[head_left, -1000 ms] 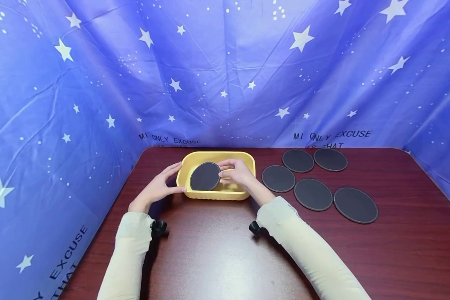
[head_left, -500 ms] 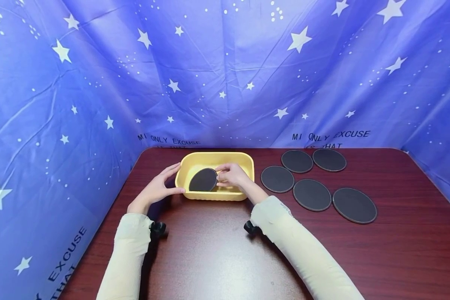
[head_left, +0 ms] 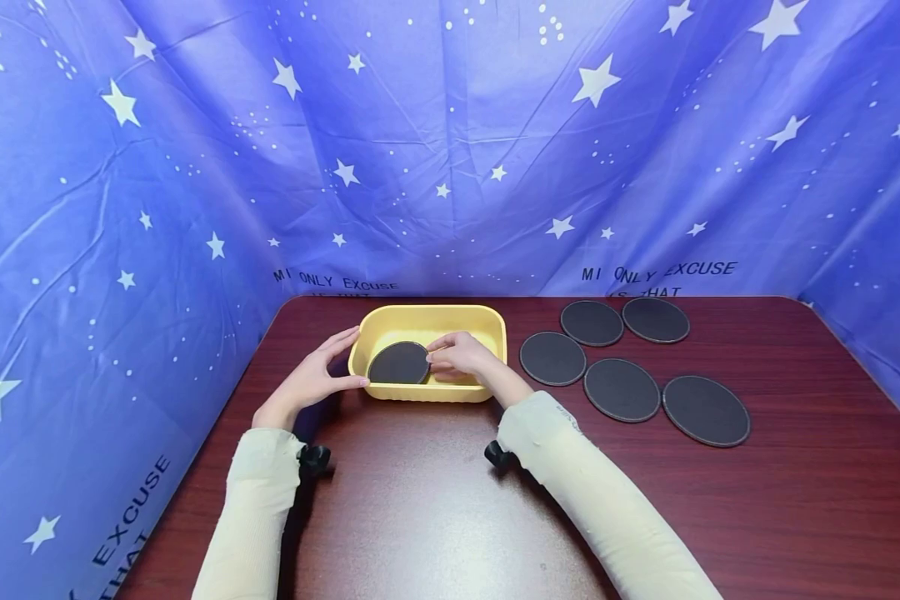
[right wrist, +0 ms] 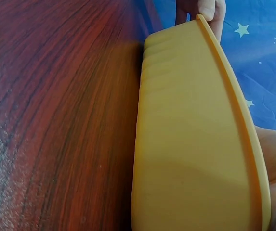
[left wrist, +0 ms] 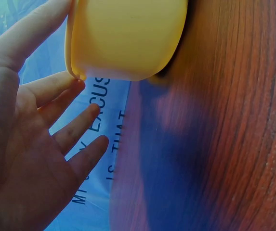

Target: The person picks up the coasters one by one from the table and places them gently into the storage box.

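Note:
A yellow rectangular tub (head_left: 487, 392) stands on the table. Inside its left part a round black coaster (head_left: 399, 363) leans low, its near edge hidden by the front wall. My right hand (head_left: 461, 354) reaches into the tub and pinches that coaster's right edge; in the right wrist view the tub's wall (right wrist: 190, 125) hides the fingers. With its fingers spread fairly straight, my left hand (head_left: 315, 375) rests on the tub's left end, the thumb at the front corner. In the left wrist view, index finger and thumb of the left hand (left wrist: 27, 125) touch the rim.
To the right of the tub, several black coasters (head_left: 622, 389) lie flat on the dark red wooden table (head_left: 817, 467). A blue curtain with white stars (head_left: 450, 150) hangs behind and along the sides of the table.
My right hand has lowered the coaster further into the tub and moved slightly left; the coaster now lies flatter. The left hand has stayed at the tub's left end.

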`<state>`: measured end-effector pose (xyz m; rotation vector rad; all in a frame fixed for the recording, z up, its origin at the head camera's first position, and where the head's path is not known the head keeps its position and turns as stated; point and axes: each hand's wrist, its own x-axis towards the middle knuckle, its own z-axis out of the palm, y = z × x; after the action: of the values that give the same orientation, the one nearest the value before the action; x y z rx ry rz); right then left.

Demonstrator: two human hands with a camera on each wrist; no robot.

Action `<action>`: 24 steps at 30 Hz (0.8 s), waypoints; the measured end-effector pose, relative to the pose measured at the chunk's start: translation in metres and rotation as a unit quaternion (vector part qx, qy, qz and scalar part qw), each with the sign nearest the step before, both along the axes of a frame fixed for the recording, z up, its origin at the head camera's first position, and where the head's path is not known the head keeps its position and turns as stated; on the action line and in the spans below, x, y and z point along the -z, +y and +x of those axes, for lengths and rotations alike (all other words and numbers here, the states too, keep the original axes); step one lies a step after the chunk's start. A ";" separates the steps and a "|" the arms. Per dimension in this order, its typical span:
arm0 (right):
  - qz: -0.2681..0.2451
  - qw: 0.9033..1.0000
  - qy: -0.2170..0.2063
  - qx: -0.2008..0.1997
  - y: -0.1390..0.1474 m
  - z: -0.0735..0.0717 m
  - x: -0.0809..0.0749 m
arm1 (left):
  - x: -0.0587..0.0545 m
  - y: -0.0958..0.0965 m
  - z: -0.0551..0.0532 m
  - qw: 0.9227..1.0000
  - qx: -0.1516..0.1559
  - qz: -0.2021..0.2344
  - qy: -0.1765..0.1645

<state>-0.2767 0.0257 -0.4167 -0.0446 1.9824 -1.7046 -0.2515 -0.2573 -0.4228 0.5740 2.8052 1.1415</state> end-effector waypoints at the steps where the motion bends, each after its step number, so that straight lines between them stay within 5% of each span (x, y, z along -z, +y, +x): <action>1: 0.002 1.000 0.000 -0.001 0.000 0.000 0.000 | 0.000 0.000 0.000 1.000 0.000 0.000 0.000; 14: -0.001 1.000 -0.004 -0.014 0.004 0.002 -0.004 | 0.001 0.000 0.000 1.000 0.001 0.001 -0.004; 24: -0.059 0.998 0.014 -0.024 0.012 0.006 -0.012 | 0.000 0.000 0.000 1.000 -0.002 -0.001 -0.006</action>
<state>-0.2705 0.0380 -0.4045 -0.1564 1.8821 -1.7981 -0.2513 -0.2575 -0.4230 0.5603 2.7996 1.1377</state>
